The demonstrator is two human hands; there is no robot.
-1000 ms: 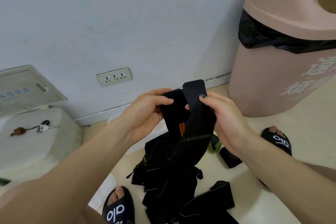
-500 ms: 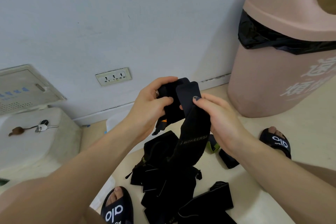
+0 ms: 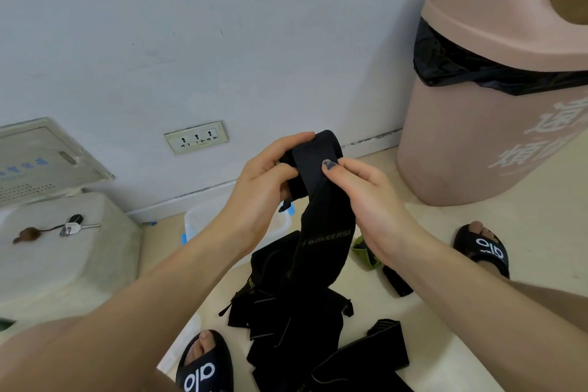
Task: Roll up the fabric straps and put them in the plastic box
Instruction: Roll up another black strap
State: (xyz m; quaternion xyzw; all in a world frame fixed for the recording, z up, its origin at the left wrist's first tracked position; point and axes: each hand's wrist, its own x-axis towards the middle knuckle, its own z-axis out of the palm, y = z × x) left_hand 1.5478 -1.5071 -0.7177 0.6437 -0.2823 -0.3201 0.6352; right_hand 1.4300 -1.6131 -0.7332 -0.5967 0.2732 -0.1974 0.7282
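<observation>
I hold a long black fabric strap [image 3: 321, 242] up over the floor, its top end wound into a small roll. My left hand [image 3: 264, 188] grips that roll from the left, fingers curled over its top. My right hand [image 3: 366, 197] pinches the strap against the roll with the thumb, and the tail hangs down to the floor. A heap of more black straps [image 3: 296, 321] lies on the floor below. The clear plastic box [image 3: 199, 223] stands near the wall, mostly hidden behind my left forearm.
A tall pink waste bin [image 3: 496, 99] with a black liner stands at the right. A white block with keys [image 3: 71, 227] on it sits at the left. A green strap piece [image 3: 364, 251] lies by my right wrist. Black slippers [image 3: 483, 248] are on my feet.
The strap's top end has been wound into a tighter roll, and both hands have drawn closer together around it. The hanging tail has grown shorter.
</observation>
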